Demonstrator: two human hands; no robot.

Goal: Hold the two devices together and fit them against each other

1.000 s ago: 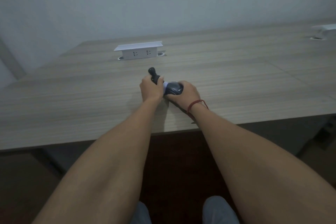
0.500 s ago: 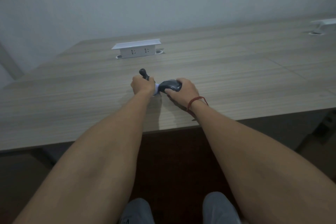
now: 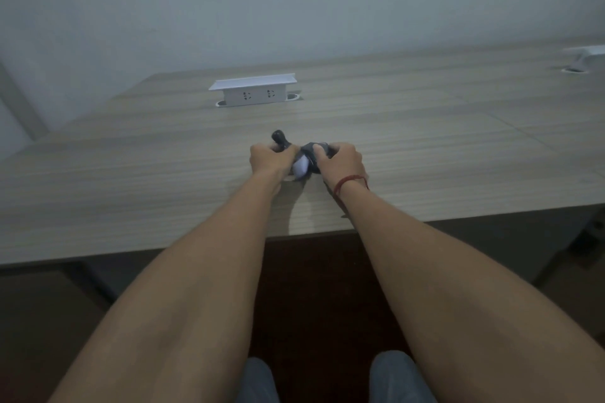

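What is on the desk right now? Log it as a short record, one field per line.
left hand: grips the black knobbed handle
right hand: grips the dark grey body
white part: shows between the two hands
right wrist: red string bracelet
surface: wood-grain desk
behind the hands: raised white socket box
far right: second white box, partly cut off

You sit at a long, pale wood-grain laminate table (image 3: 137, 173); a white rectangular pop-up socket box (image 3: 253, 93) stands on it toward the far edge.
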